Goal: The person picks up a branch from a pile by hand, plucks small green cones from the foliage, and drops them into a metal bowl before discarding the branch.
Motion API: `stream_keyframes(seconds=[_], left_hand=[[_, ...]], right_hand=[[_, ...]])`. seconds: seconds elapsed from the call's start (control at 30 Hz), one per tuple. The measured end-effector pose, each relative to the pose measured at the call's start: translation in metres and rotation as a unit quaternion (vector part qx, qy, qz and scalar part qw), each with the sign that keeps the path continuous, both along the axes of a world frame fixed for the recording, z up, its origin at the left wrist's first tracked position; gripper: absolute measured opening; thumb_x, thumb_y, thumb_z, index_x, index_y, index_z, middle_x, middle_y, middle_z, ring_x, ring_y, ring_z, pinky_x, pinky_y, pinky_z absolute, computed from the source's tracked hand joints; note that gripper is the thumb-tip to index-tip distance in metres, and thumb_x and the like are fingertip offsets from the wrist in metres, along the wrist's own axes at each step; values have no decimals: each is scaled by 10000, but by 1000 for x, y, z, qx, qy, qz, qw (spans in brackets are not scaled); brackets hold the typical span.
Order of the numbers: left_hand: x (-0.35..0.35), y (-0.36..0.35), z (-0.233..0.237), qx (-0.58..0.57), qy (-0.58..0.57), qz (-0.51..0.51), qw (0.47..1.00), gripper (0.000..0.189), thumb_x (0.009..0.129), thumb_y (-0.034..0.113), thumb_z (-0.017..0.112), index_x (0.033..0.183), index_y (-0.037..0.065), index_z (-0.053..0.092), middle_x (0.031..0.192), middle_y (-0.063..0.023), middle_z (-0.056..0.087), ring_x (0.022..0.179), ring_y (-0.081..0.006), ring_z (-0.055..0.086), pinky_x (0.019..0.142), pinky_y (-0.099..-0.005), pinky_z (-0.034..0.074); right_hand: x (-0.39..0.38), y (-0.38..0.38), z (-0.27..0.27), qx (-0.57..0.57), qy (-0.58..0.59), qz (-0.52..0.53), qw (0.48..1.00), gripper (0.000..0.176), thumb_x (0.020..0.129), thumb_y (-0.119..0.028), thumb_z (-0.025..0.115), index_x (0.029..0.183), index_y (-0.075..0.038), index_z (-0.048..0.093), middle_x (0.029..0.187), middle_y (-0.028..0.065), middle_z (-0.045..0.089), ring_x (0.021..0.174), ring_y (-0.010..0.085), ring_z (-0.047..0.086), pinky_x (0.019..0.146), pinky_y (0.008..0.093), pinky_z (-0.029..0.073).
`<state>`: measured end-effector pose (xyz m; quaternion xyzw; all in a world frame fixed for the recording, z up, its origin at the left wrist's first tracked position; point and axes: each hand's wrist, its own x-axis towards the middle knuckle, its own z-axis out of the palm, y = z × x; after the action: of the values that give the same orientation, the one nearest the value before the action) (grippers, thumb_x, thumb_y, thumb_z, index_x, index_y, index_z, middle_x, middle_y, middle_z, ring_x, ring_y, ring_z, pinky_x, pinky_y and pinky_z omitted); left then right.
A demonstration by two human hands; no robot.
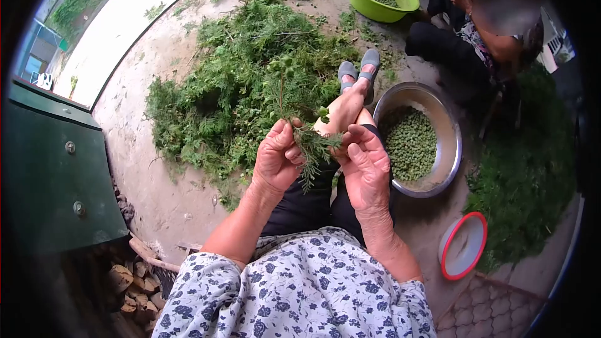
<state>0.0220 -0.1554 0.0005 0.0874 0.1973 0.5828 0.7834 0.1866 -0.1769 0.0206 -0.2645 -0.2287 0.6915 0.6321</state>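
Note:
My left hand point(279, 155) is closed on a green sprig point(307, 134) of flat, feathery leaves with a few round green cones, held up above my lap. At the sprig's right side is my right hand point(365, 166), palm turned up and fingers loosely curled and apart; nothing shows in its palm. Close to the right of my legs stands a metal basin point(449, 144) with many small green cones point(411, 144) inside. A large heap of cut green branches point(231, 81) lies on the ground beyond my hands.
A green plastic tub point(382, 11) with cones stands at the top. Another person point(488, 31) sits at the upper right, holding a sprig. A red-rimmed white bowl point(463, 246) and more greenery point(526, 181) lie at right. Firewood point(134, 291) and a green metal panel point(56, 169) are at left.

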Motion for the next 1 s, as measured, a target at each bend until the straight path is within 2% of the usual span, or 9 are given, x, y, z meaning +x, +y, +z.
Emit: stream_keyframes(seconds=[0.07, 0.2, 0.43, 0.5, 0.63, 0.73, 0.8, 0.9, 1.0], left_hand=[[-5, -1, -7, -10, -36, 7, 999, 144, 884, 201, 542, 983, 97, 538, 891, -58, 601, 445, -46, 424, 409, -195, 376], [-13, 1, -3, -16, -99, -3, 995, 153, 889, 213, 529, 985, 93, 536, 872, -43, 604, 433, -48, 422, 420, -205, 386], [-28, -5, 6, -7, 8, 56, 998, 146, 879, 210, 546, 990, 116, 564, 784, -6, 603, 425, -65, 413, 439, -224, 387], [-23, -6, 9, 0, 47, 48, 998, 147, 868, 202, 564, 983, 110, 565, 803, -11, 604, 439, -63, 415, 438, -223, 384], [-5, -10, 12, 17, 108, 27, 994, 167, 832, 178, 617, 950, 69, 572, 824, -16, 588, 489, -66, 422, 442, -213, 361], [7, -11, 17, 6, 159, 37, 987, 154, 812, 143, 638, 893, 23, 585, 755, -7, 575, 493, -74, 406, 448, -198, 337], [4, -13, 22, -4, 188, -10, 982, 137, 807, 120, 637, 883, 12, 601, 727, -15, 586, 519, -62, 413, 472, -188, 340], [6, -15, 26, 9, 242, 1, 970, 191, 790, 116, 652, 939, 2, 620, 796, -34, 626, 649, -80, 517, 594, -222, 428], [1, -14, 11, 30, 255, 12, 966, 254, 769, 115, 671, 990, 2, 617, 897, -44, 637, 819, -116, 566, 752, -267, 450]], right_hand=[[1, -2, -2, -3, -7, -10, 1000, 243, 863, -35, 543, 1102, -1, 523, 951, 49, 592, 853, 132, 581, 807, 277, 479], [0, -2, -17, -37, -108, -45, 992, 201, 862, -56, 557, 1053, 5, 548, 902, 44, 606, 751, 120, 601, 702, 257, 504], [16, -4, -41, -103, -141, -78, 981, 196, 874, -81, 548, 1048, 8, 542, 863, 58, 604, 708, 119, 607, 653, 244, 511], [8, -10, -29, -68, -195, 25, 978, 256, 871, -142, 576, 1069, 16, 538, 907, 65, 601, 767, 117, 608, 670, 240, 508], [-18, -14, -9, 50, -234, 89, 967, 599, 816, -232, 658, 1267, 25, 360, 1094, 86, 536, 1020, 155, 538, 913, 278, 411], [-25, -11, -9, 20, -249, 124, 960, 508, 826, -197, 648, 1226, 13, 417, 936, 39, 586, 791, 99, 577, 642, 204, 485], [-28, -14, -4, -12, -287, 108, 952, 331, 834, -144, 624, 1109, 5, 514, 779, 19, 599, 617, 70, 553, 487, 194, 436], [-28, -19, 7, -23, -435, 72, 897, 96, 832, -87, 559, 831, -5, 610, 609, 13, 561, 501, 74, 518, 442, 212, 394], [-31, -19, -2, -22, -379, 66, 923, 105, 829, -21, 555, 895, 6, 632, 670, 10, 578, 519, 75, 534, 447, 200, 416]])
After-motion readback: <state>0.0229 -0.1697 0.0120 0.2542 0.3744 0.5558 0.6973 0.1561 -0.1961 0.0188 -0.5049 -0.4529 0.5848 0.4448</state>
